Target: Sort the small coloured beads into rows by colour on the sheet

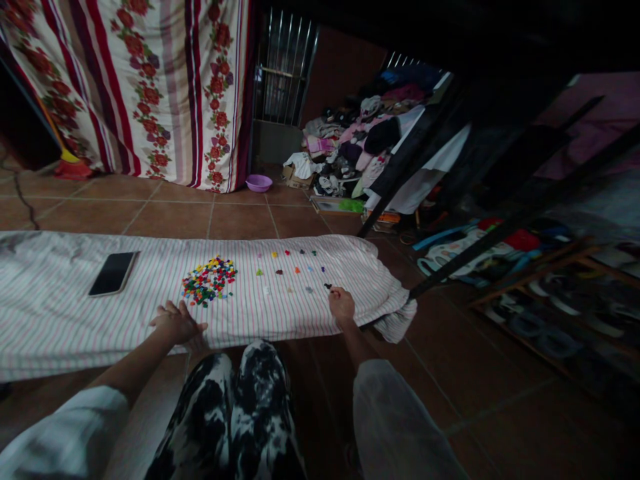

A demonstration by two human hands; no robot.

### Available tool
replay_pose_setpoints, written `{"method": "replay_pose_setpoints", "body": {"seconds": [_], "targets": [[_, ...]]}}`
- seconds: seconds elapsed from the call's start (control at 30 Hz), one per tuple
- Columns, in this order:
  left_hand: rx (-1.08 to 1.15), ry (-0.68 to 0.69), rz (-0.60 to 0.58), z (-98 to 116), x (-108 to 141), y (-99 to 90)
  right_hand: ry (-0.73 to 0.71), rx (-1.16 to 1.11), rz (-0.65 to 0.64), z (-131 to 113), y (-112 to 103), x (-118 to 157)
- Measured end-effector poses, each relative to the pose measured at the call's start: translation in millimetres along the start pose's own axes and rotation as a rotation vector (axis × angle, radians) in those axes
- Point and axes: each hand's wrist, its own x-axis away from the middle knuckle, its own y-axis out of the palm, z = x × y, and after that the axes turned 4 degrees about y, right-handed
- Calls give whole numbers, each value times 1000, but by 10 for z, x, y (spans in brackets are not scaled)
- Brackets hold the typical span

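My left hand (176, 324) rests at the near edge of the striped cloth, fingers spread and holding nothing. Just beyond it lies a mixed heap of tiny coloured pieces (209, 280), too small to name exactly. To the right, small groups sorted by colour form three rows, among them yellow pieces (275, 254), orange pieces (297, 270) and grey pieces (309, 289). At the right end of the nearest row, my right hand (342, 304) is closed, its fingertips beside a few black pieces (327, 286). Whatever is between those fingertips cannot be made out.
A smartphone (114, 273) lies on the left of the striped cloth (165, 257), which covers a long low surface. Beyond are a tiled floor (240, 217), a purple basin (259, 183), a floral curtain (170, 87) and a clothes pile (355, 143). Shoe racks (545, 313) stand right.
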Motion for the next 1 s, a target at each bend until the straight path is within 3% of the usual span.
{"method": "replay_pose_setpoints", "body": {"seconds": [0.53, 0.7, 1.0], "targets": [[-44, 10, 15, 26, 20, -16, -17, 37, -16, -35, 166, -134], [-62, -13, -33, 46, 20, -28, -27, 51, 4, 16, 221, -160], [-85, 7, -25, 38, 31, -30, -141, 47, 26, 133, 273, -199]]}}
